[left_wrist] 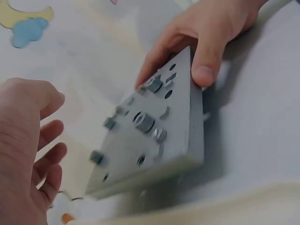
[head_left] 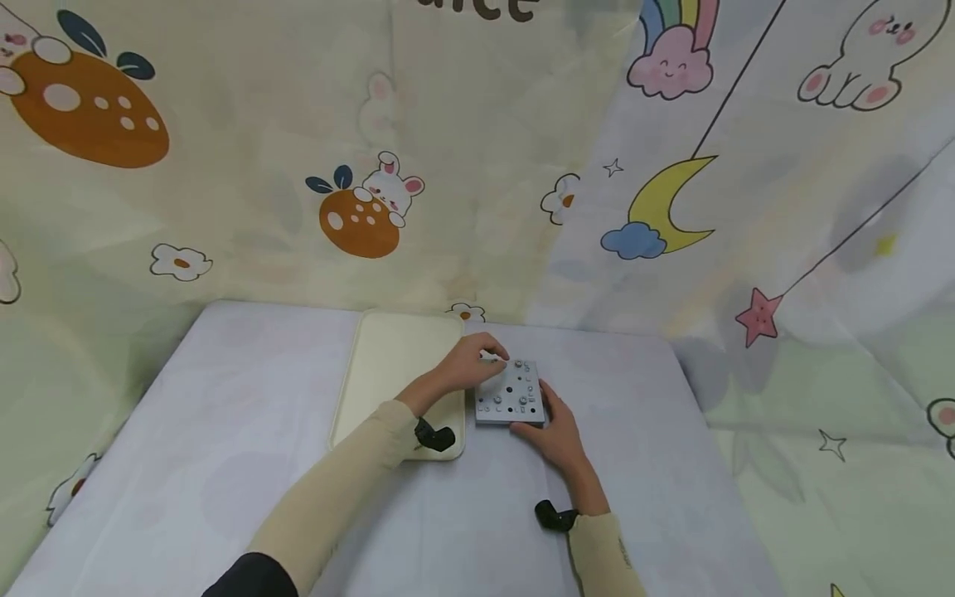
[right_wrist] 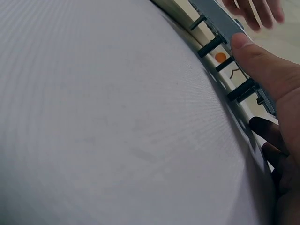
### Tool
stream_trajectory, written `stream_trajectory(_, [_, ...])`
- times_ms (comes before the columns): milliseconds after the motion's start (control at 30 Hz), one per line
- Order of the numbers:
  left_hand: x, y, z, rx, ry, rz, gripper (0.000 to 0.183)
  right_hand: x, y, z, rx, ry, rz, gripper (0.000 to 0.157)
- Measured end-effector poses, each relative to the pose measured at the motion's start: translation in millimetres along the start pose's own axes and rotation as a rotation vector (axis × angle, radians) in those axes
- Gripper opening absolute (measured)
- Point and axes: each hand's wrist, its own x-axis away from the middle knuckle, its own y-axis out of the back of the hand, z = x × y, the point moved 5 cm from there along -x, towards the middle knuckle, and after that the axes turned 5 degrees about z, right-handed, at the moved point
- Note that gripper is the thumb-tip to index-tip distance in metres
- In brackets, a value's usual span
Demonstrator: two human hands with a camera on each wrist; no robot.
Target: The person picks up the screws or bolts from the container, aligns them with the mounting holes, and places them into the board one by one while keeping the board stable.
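A grey metal plate (head_left: 515, 399) with holes and several bolts (left_wrist: 144, 122) is in my right hand (head_left: 559, 431). That hand grips its right edge, the thumb on the near side and the fingers along the far side. In the right wrist view, threaded bolt shanks (right_wrist: 211, 46) stick out below the plate, which is held over the table. My left hand (head_left: 466, 362) hovers over the plate's far left corner. Its fingers are loosely bent, with nothing visible between them in the left wrist view, and a gap separates them from the plate.
A cream tray (head_left: 388, 356) lies on the table left of the plate, partly under my left forearm. White cloth (head_left: 246, 431) covers the table. Behind it hangs a printed curtain (head_left: 477, 215) with cartoon rabbits, a moon and flowers. Each wrist wears a black camera (head_left: 435, 435).
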Motion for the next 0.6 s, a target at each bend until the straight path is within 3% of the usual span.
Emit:
stream_trajectory(200, [53.0, 21.3, 5.5, 0.018, -0.058, 0.036, 0.017, 3.0, -3.9, -1.5, 0.006, -0.003, -0.006, 0.11])
stream_trajectory(400, [101.0, 39.5, 13.2, -0.018, -0.028, 0.077, 0.016, 5.1, -0.7, 2.0, -0.008, -0.001, -0.006, 0.111])
stream_trajectory(600, [140.9, 58.9, 25.3, -0.169, 0.03, 0.067, 0.014, 3.8, -1.5, 2.7, 0.016, -0.007, 0.012, 0.112])
